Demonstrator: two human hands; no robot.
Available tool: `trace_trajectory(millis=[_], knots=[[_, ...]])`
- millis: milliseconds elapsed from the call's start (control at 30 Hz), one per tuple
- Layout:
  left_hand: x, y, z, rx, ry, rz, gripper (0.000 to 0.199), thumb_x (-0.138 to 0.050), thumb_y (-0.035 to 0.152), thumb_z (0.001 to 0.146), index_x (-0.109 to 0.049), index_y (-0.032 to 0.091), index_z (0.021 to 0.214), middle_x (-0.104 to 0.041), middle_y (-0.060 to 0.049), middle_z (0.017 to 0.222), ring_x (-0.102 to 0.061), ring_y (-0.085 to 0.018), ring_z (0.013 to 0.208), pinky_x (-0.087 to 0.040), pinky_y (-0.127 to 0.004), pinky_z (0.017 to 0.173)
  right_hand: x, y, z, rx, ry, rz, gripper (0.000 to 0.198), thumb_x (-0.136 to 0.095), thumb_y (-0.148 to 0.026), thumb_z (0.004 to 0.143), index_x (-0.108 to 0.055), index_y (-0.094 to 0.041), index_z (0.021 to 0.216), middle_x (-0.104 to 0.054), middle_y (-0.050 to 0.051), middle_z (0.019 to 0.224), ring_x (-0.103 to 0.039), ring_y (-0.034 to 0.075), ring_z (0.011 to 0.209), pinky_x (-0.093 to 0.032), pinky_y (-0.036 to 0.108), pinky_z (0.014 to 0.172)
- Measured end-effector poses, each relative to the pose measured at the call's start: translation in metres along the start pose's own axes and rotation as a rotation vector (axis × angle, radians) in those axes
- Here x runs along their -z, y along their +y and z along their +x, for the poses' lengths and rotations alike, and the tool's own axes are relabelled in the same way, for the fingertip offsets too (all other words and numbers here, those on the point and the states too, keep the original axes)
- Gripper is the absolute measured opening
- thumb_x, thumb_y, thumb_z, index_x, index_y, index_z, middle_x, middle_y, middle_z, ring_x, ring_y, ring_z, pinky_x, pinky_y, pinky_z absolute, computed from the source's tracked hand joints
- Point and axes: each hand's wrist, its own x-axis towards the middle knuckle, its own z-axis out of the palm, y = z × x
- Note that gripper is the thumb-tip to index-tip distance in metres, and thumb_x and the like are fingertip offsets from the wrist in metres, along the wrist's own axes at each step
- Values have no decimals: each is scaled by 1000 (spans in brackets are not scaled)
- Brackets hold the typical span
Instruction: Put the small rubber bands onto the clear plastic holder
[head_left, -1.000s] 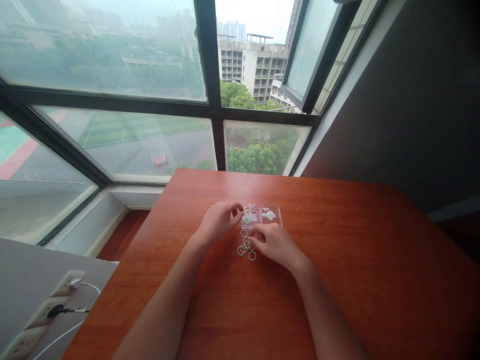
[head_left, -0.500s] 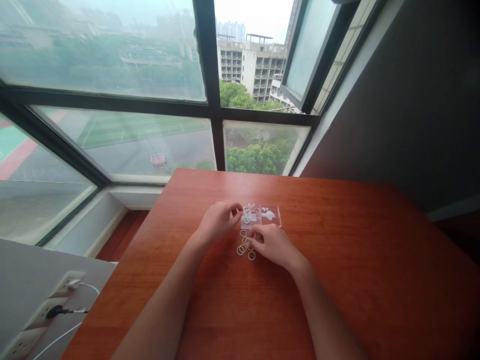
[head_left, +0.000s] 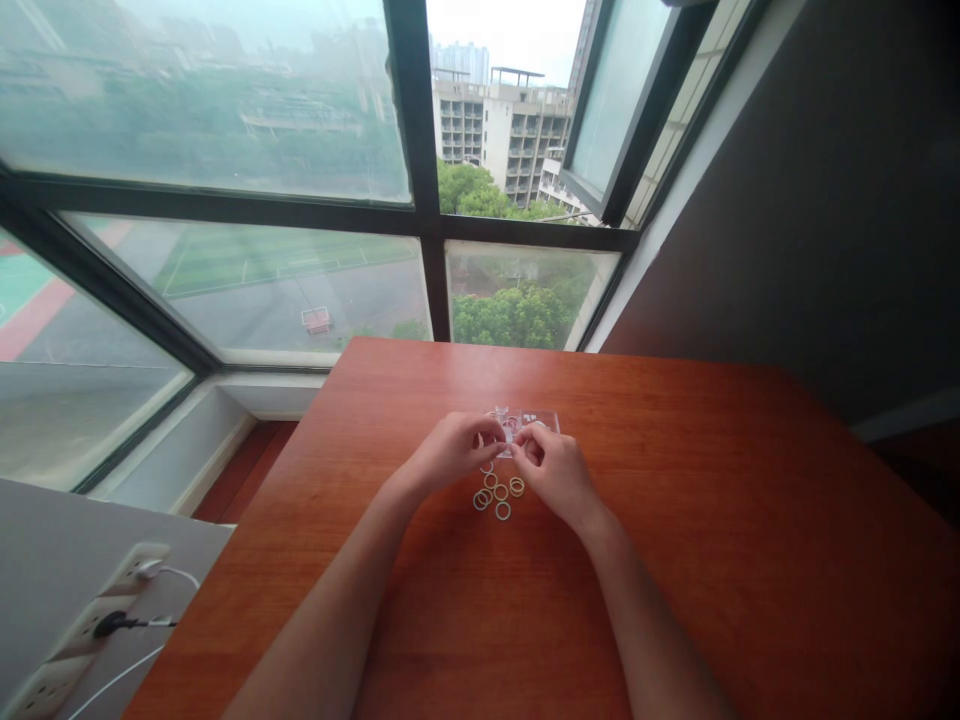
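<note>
Over the near edge of a clear plastic box [head_left: 553, 418], my left hand [head_left: 456, 450] and my right hand [head_left: 559, 478] come together, fingertips almost touching. Both are closed in a pinch; anything between the fingers is too small or hidden to make out. The open box lies flat, partly covered by my hands, with some rings in its left part. Just in front of it on the table, several pale rings [head_left: 503, 511] lie loosely, some overlapping. A pair of them [head_left: 517, 487] sits under my right hand.
The reddish-brown wooden table [head_left: 720, 500] reaches to the dark-framed window [head_left: 439, 280] at the back. A dark wall [head_left: 795, 220] rises on the right. Wall sockets [head_left: 90, 625] with plugged-in cables are at the lower left, beside the table.
My right hand has moved up and away from the loose rings, uncovering several. My left hand has shifted right and slightly nearer, so the two hands now meet over the box.
</note>
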Motion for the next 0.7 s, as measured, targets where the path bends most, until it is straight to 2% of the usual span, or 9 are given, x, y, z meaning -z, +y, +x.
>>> trace_trajectory(millis=[167,333,700], knots=[[5,-4,1,-8,64,68,17,-56,25,83,-69,15,79,-62,0,64,-49,-9,57,-35,-18,55,1,3,0,-16,16,8,8,-56,-28,83,-61,-22,79,-56,-4,58,-52,12,55,-35,22,56],[10,-8,1,11,129,165,16,-56,24,83,-69,16,80,-64,-1,68,-51,-10,59,-36,-19,57,4,9,1,-52,53,-15,9,-55,-28,82,-61,-22,77,-53,-5,55,-49,12,52,-34,22,55],[10,-13,-1,46,128,252,16,-56,26,83,-70,19,83,-68,-3,73,-55,-12,62,-37,-20,59,4,10,1,-54,-4,-47,8,-56,-27,81,-61,-22,77,-58,-4,57,-53,13,55,-35,22,56]])
